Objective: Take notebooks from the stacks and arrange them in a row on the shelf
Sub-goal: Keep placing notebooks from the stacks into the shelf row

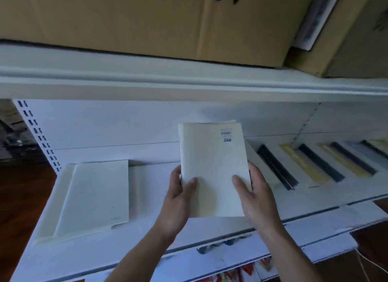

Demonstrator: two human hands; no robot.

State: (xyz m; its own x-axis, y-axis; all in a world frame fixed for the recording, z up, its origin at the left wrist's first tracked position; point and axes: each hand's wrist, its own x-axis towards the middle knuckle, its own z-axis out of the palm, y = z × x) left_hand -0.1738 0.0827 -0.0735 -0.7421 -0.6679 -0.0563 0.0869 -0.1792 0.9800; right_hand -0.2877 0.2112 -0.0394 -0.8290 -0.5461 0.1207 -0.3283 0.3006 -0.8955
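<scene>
At frame centre, above white metal shelf [147,193]: white paper-covered notebooks [212,168], gripped at lower corners by left hand [178,197] and right hand [256,195], thumbs on cover. Keep edges squared; carry toward slanted row of black-spined yellow notebooks [320,163] at right; lay down matching slant, overlapping nearest one.

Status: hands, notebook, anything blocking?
Left hand, right hand grip white paper notebook over white metal shelf. White stack left, notebook row right. Path clear.
</scene>
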